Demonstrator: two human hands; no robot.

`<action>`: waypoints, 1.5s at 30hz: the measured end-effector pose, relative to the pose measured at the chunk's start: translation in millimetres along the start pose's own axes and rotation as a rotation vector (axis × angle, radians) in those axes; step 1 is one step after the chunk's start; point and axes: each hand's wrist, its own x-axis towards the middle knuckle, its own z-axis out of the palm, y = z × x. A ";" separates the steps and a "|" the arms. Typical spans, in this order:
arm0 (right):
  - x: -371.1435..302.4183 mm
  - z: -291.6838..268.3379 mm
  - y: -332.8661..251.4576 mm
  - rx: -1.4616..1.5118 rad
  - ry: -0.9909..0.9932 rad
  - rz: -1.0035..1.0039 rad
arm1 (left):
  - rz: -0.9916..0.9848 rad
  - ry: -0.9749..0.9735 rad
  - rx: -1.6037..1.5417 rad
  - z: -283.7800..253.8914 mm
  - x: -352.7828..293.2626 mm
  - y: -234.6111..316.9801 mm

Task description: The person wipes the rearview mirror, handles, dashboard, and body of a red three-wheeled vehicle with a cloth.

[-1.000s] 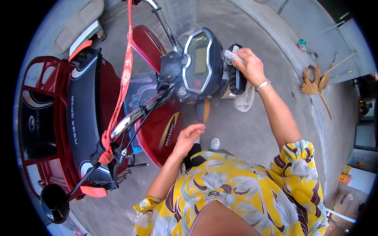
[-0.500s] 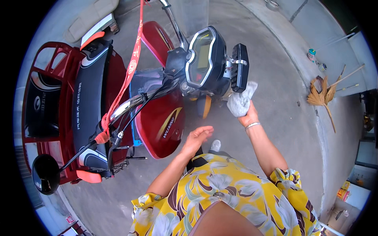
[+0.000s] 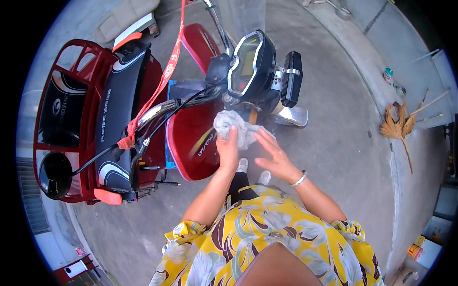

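Mid-frame, I see the left hand (image 3: 228, 150) gripping a bunched white cloth (image 3: 244, 131); the right hand (image 3: 276, 161) is spread wide by its loose end, touching or not I can't tell. With a loose grip, the cloth could slip to the floor (image 3: 329, 138). Just left, grit in it could scratch the red panel (image 3: 191, 143). Farther, right of frame, lies a broom (image 3: 395, 125).

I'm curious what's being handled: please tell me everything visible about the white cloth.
The white cloth looks soft, greyish in its folds. It is bunched near the dark instrument display, a narrower end toward the right. The left grip holds it; the right grip, loosely spread, is at that end, contact unclear.
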 end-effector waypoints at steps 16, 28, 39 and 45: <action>-139.3 -16.5 92.0 0.955 0.483 0.860 | -0.139 0.271 -0.523 -27.8 84.8 2.1; -119.1 -15.5 83.3 1.008 0.501 0.857 | -0.067 0.240 -0.952 -26.9 91.0 68.0; -63.5 2.0 76.0 1.040 0.412 0.734 | -0.244 -0.254 -0.658 -37.2 3.6 68.9; -92.8 -19.2 96.5 1.051 0.577 0.699 | 0.500 -0.419 0.260 83.1 -38.8 143.0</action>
